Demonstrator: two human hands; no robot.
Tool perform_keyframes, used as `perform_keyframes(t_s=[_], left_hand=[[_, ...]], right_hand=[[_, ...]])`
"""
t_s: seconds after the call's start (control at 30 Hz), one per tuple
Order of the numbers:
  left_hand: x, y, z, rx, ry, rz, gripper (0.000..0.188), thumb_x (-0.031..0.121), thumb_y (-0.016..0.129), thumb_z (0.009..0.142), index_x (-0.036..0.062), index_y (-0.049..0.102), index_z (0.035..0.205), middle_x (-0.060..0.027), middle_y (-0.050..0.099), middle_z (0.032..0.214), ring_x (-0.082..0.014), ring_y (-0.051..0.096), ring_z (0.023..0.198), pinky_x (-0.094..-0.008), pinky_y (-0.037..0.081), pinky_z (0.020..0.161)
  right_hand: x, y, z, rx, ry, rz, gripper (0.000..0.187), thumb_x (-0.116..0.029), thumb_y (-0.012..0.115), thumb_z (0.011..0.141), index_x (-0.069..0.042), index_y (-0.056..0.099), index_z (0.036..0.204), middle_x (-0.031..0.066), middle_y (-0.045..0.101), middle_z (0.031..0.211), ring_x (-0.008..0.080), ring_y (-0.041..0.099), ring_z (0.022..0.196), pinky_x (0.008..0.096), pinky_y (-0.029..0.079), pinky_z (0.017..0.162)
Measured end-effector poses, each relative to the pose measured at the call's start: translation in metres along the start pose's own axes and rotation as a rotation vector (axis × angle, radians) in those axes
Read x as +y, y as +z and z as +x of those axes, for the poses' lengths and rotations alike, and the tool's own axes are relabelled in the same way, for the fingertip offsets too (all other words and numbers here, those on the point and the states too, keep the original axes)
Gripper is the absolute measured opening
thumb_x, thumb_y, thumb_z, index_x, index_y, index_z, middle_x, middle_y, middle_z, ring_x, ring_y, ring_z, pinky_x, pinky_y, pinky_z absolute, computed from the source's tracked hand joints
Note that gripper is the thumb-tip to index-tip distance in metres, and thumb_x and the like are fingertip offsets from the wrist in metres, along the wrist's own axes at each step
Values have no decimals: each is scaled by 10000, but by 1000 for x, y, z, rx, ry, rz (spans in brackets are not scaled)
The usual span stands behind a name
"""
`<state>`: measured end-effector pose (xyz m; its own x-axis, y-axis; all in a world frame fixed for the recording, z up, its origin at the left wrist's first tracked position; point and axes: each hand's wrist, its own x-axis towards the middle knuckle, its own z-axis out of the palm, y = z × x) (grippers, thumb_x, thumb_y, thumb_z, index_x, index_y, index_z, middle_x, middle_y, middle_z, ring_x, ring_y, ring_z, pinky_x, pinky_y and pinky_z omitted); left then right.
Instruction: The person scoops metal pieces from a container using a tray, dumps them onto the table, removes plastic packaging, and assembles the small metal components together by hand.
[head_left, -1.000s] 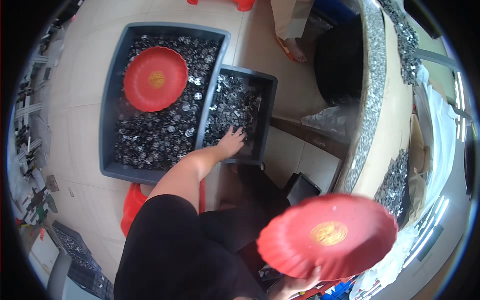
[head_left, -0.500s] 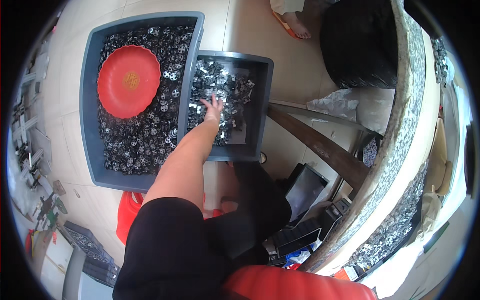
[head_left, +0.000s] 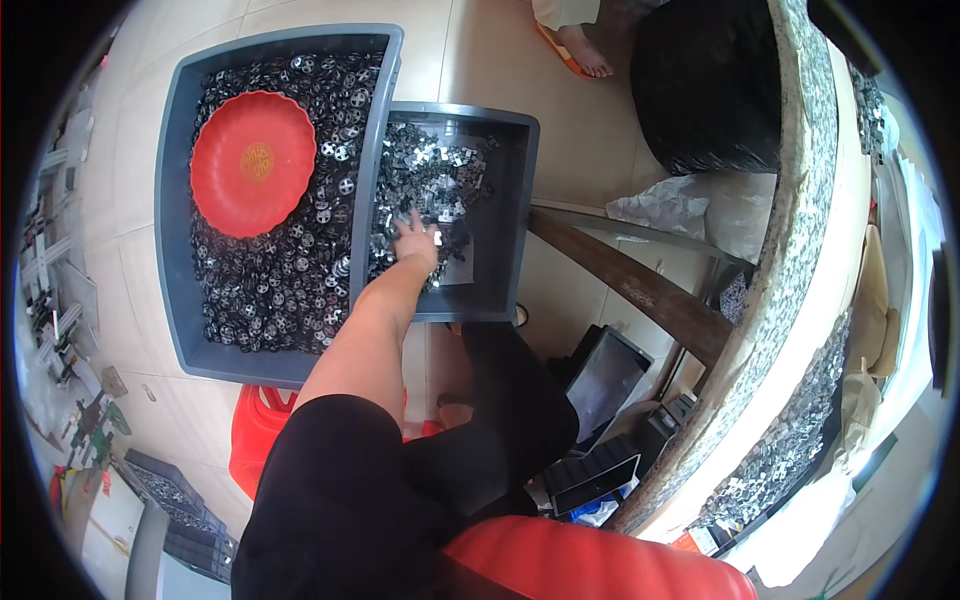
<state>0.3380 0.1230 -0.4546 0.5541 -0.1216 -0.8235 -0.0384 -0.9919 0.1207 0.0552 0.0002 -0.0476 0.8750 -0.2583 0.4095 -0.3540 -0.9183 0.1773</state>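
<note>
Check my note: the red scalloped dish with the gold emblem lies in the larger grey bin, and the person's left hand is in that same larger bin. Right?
Not quite: the head view shows the left hand in the smaller grey bin, among loose dark and shiny pieces. The red scalloped dish does lie in the larger grey bin.
</note>
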Motion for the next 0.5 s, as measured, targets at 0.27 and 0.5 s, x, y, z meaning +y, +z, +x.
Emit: perform_keyframes(t_s=[0.27, 0.5], left_hand=[[5, -28, -9, 363, 108, 158, 414, 217, 487, 751, 168, 407, 1154, -94, 272, 1284, -279, 343, 1099, -477, 387, 776], [-13, -47, 16, 232, -427, -499, 595, 172, 534, 715, 153, 299, 1261, -113, 97, 1362, -324, 357, 1123, -397, 367, 891]], right_hand=[[12, -9, -7, -38, -22, -18, 251, -81, 568, 770, 47, 469, 962, 180, 502, 965, 274, 510, 860, 376, 426, 783], [13, -17, -10, -70, -41, 0, 260, -76, 575, 765, 49, 468, 966, 179, 504, 961, 274, 511, 856, 375, 426, 783]])
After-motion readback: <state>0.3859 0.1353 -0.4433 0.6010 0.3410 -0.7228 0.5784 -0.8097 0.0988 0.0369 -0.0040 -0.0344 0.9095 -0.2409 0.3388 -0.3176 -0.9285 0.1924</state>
